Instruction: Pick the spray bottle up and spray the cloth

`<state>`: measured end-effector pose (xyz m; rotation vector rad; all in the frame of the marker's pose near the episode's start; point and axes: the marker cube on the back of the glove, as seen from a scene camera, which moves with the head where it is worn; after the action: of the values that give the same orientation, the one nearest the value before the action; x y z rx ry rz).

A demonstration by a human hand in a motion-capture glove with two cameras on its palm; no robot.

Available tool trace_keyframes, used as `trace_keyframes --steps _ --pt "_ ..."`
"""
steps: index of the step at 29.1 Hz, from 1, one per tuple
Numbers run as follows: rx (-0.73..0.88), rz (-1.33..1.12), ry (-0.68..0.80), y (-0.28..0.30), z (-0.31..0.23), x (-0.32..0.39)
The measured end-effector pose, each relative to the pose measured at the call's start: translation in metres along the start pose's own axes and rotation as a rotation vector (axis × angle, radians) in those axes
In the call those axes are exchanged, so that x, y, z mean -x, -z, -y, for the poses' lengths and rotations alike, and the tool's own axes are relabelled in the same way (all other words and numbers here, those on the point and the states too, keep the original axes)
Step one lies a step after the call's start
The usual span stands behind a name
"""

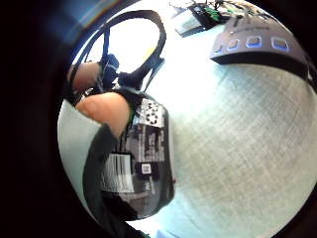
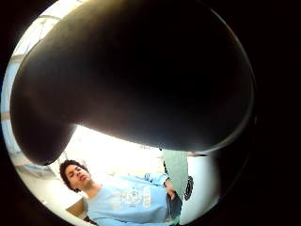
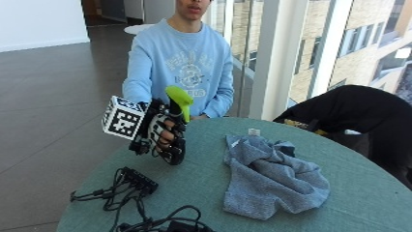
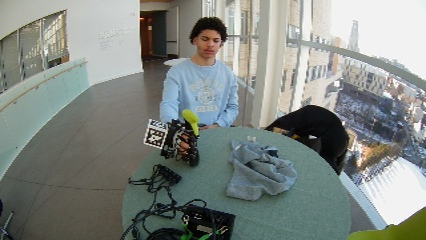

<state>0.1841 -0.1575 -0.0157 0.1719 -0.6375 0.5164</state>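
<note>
Round green table point(image 3: 360, 193), crumpled grey cloth point(image 3: 273, 181) on it, black cables point(image 3: 128, 186) nearby

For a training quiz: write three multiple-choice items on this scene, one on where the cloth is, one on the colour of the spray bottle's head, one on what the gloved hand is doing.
1. Where does the grey cloth lie?
A. crumpled on the green table
B. on the floor
C. over the person's shoulder

2. What colour is the head of the spray bottle?
A. red
B. bright green
C. white

3. What is the gloved right hand doing?
A. resting flat on the table
B. pinching the cloth
C. holding the spray bottle off the table

Answers: 1 A, the cloth sits bunched on the tabletop beside the hand. 2 B, a lime-green head stands above the fingers. 3 C, the fingers curl round the dark bottle, raised clear of the table.
</note>
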Motion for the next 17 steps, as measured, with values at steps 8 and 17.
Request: trace_keyframes --steps 8,17 --pt "0.283 -0.243 -0.06 0.0 0.026 0.054" --pt "0.482 -0.459 -0.1 -0.028 0.051 0.096"
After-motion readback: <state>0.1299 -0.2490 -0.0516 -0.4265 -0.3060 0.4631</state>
